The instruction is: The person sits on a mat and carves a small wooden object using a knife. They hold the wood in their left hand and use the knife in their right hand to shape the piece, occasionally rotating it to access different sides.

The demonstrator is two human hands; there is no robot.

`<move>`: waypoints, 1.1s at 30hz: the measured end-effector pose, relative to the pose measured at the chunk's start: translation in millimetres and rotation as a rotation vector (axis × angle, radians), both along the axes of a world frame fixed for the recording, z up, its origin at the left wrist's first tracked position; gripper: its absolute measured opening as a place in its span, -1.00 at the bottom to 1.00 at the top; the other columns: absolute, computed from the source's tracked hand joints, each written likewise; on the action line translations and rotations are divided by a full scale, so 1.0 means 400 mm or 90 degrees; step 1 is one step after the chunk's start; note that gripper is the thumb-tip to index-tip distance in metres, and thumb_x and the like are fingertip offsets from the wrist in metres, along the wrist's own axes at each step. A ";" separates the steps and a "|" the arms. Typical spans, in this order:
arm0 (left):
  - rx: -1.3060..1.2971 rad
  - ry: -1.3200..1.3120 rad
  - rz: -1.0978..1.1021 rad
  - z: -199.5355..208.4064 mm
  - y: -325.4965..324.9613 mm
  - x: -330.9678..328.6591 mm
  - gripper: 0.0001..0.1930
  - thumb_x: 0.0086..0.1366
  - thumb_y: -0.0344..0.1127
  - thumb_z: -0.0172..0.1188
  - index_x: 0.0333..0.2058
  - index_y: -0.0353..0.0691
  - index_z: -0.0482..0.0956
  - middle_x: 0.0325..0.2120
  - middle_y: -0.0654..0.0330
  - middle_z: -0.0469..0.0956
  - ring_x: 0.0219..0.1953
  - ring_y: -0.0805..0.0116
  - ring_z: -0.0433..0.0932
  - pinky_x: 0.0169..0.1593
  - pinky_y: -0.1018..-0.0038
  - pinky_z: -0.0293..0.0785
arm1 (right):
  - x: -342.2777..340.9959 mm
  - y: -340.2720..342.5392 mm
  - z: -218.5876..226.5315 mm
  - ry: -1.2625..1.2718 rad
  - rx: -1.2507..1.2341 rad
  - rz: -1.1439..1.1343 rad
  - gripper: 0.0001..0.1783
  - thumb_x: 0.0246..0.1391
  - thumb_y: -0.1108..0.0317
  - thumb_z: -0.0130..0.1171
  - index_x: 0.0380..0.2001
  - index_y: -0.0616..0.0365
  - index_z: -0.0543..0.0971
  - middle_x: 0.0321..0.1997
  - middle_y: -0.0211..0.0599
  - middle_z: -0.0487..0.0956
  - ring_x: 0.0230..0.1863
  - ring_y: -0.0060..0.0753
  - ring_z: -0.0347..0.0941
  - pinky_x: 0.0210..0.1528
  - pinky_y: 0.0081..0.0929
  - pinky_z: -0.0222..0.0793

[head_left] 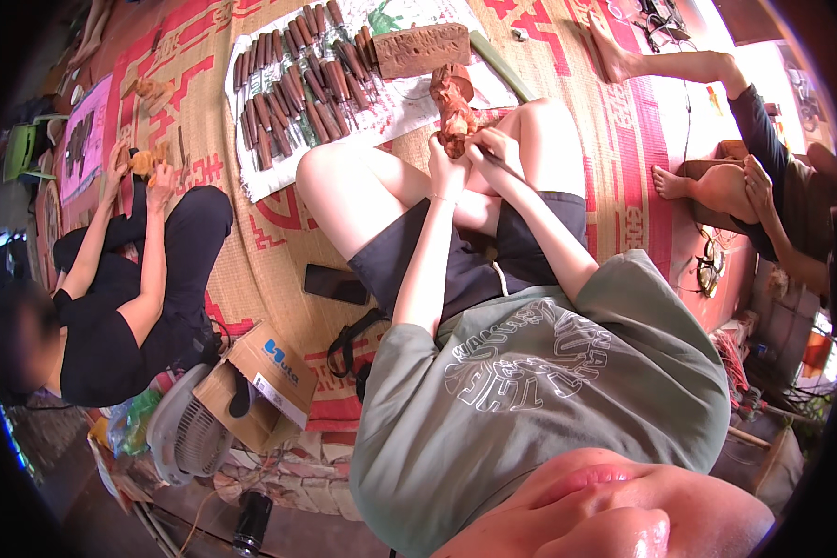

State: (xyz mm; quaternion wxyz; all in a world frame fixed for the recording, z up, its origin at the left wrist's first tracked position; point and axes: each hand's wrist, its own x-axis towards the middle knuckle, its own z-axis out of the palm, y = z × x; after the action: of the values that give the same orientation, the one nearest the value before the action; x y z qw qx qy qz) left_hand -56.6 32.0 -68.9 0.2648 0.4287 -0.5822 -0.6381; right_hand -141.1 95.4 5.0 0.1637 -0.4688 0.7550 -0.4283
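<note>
Above my crossed legs is a reddish-brown wood carving (pixel 454 107), its rough figure rising from a rounded base. My left hand (pixel 447 169) is closed around its near end. Close beside it, my right hand (pixel 496 151) is closed on a thin, dark carving tool (pixel 510 171), whose shaft sticks out behind the fingers. The tool's working tip is hidden at the wood. Past the carving lies a brown wooden block (pixel 422 50) with a carved face. Several wooden-handled chisels (pixel 321 84) lie in rows on a white cloth (pixel 260 181).
A phone (pixel 336 285) lies on the patterned mat (pixel 260 270) by my left thigh. An opened cardboard box (pixel 260 386) and a grey fan (pixel 188 428) stand lower left. One person (pixel 112 335) works a yellowish carving (pixel 145 163) at left; another (pixel 763 186) sits at right.
</note>
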 end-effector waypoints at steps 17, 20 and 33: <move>-0.010 0.010 -0.005 0.044 0.008 0.000 -0.31 -0.08 -0.23 0.35 -0.03 -0.38 0.18 -0.25 -0.14 0.47 -0.21 0.11 0.52 -0.15 0.34 0.43 | -0.031 0.003 -0.010 -0.157 -0.020 -0.074 -0.94 -0.09 0.49 0.12 -0.50 0.28 0.50 -0.56 -0.27 0.44 -0.47 -0.54 0.41 -0.45 -0.63 0.33; -0.009 0.031 -0.001 0.015 0.015 0.000 -0.34 -0.08 -0.27 0.33 -0.05 -0.37 0.19 -0.25 -0.11 0.47 -0.23 0.14 0.52 -0.17 0.35 0.43 | -0.021 -0.001 -0.032 -0.122 -0.081 -0.081 -0.91 -0.11 0.47 0.12 -0.48 0.27 0.51 -0.58 -0.25 0.44 -0.48 -0.47 0.42 -0.42 -0.58 0.35; 0.020 0.067 0.023 -0.015 0.014 0.007 -0.39 -0.08 -0.30 0.32 -0.08 -0.35 0.22 -0.26 -0.11 0.47 -0.21 0.13 0.50 -0.13 0.35 0.41 | 0.002 0.021 -0.055 -0.138 -0.029 -0.076 -0.92 -0.09 0.47 0.12 -0.51 0.28 0.49 -0.57 -0.24 0.45 -0.49 -0.48 0.42 -0.43 -0.58 0.34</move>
State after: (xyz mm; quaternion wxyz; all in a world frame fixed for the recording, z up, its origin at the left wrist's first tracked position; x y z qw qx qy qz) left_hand -53.9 37.6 -75.0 0.2998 0.4093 -0.5491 -0.6641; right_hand -140.5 103.7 -17.0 0.2079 -0.3772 0.7494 -0.5028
